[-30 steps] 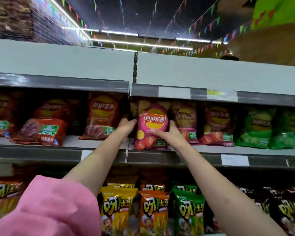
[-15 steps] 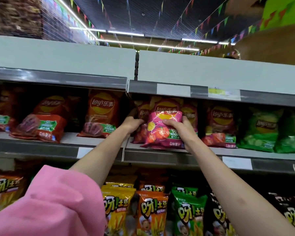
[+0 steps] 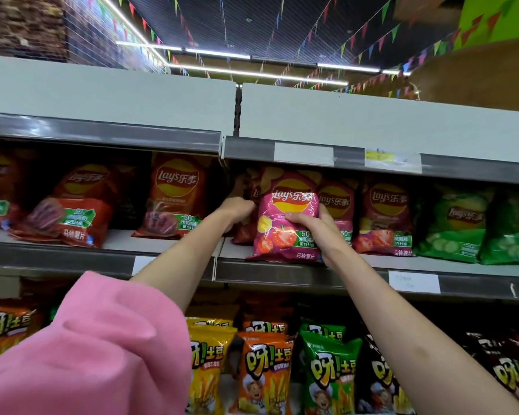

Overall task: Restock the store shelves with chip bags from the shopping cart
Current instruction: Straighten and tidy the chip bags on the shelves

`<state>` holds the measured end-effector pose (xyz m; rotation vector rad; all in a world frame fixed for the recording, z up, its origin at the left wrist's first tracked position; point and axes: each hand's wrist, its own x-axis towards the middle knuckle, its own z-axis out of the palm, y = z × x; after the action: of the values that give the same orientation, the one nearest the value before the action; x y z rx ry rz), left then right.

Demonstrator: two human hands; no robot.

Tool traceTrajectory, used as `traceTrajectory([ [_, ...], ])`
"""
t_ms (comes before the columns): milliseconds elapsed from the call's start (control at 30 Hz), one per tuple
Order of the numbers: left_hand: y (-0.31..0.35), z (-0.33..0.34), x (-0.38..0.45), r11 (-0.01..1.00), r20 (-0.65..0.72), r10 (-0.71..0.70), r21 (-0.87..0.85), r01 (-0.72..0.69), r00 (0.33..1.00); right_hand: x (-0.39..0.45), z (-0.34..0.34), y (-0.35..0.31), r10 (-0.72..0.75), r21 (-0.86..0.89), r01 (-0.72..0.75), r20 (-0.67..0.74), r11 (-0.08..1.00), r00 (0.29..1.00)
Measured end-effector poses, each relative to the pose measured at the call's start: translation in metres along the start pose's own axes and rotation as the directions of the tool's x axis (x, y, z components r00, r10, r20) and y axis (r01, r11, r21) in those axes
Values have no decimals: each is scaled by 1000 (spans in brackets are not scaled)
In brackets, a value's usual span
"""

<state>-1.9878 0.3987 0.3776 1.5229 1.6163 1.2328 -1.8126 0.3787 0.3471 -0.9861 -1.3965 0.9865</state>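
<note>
A shop shelf is packed with chip bags under bright lights. The right hand curls its fingers around the pink chip bag. The left hand reaches behind it; I cannot tell its fingers. The bag stands at the shelf's front edge. It looks light, puffy and easy to crush, so hold the sides. A moment ago it leaned back; now it stands up.
</note>
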Motion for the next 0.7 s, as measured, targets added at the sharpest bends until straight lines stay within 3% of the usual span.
traceTrajectory([
  [167,-3,-5,3,995,-62,-58,-90,53,996,4,3,-1,24,4,-24,43,1000,999],
  [400,-17,-9,-3,963,-62,9,-267,-25,998,9,23,-4,115,66,-123,118,990,986],
  [567,-14,-12,-10,792,-12,19,-610,-23,1000,10,28,2,133,84,-150,183,985,974],
  [700,-15,-2,-12,861,7,43,-508,-33,999,10,42,5,121,55,-135,207,989,971],
])
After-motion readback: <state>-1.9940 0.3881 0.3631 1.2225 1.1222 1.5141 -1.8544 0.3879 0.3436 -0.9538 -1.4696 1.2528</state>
